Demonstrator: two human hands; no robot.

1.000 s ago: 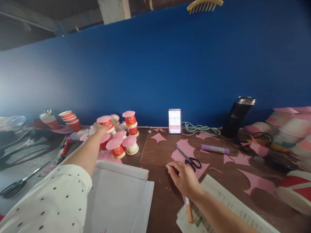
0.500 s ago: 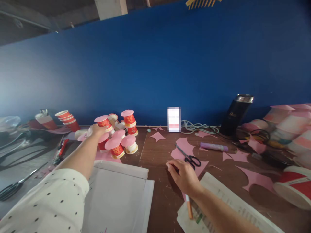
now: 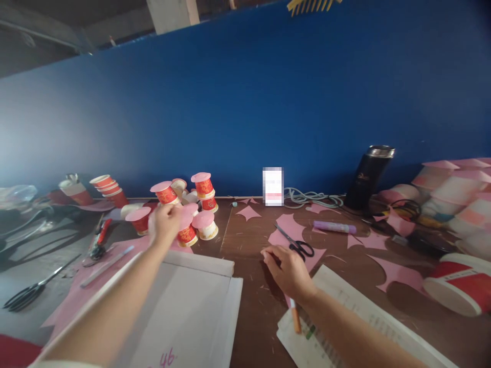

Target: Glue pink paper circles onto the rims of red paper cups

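Curling left grip (image 3: 164, 224) by pink-topped cups (image 3: 187, 236), right grip (image 3: 288, 271) near scissors (image 3: 294, 244).

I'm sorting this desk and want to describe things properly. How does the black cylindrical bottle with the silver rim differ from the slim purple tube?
The bottle stands, while the tube lies on its side. The bottle is clearly thicker and longer than the tube. The bottle is black and silver; the tube is purple. Both are roughly cylindrical and on the brown tabletop.
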